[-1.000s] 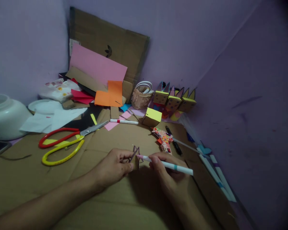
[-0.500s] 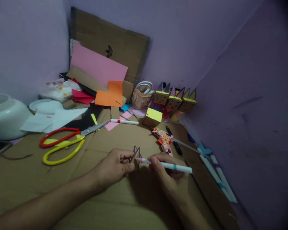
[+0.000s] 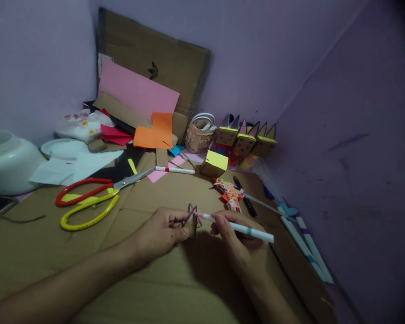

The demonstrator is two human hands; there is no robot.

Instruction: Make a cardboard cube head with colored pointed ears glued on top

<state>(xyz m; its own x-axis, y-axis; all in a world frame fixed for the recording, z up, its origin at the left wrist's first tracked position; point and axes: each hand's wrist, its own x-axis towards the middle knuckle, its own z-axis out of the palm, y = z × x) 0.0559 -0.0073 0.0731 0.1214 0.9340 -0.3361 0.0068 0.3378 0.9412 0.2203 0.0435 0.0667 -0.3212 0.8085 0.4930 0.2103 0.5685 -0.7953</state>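
Note:
Between the thumb and fingers of my left hand [image 3: 167, 231] is a small cardboard star [image 3: 191, 228] with dark outlined edges, held up above the cardboard sheet [image 3: 148, 279]. My right hand [image 3: 238, 234] grips a white marker [image 3: 253, 232] with a teal band, tilted so its pink tip touches or nearly touches the star's upper part. My left fingers cover part of the star. Beyond my right hand lies a flower-patterned glue gun [image 3: 230, 192] with a clear glue stick in its back, beside a black pen [image 3: 249, 207].
Scissors with red and yellow handles [image 3: 87, 202] lie open at left, near a white jar [image 3: 11, 164]. A red-banded marker [image 3: 175, 170], a yellow-topped box [image 3: 214, 164], a small basket [image 3: 200, 136] and several box-headed figures [image 3: 245, 143] stand or lie farther back.
The marker tip has shifted slightly up on the star, and my right hand has moved a little to the right. My left hand keeps its grip, almost unmoved.

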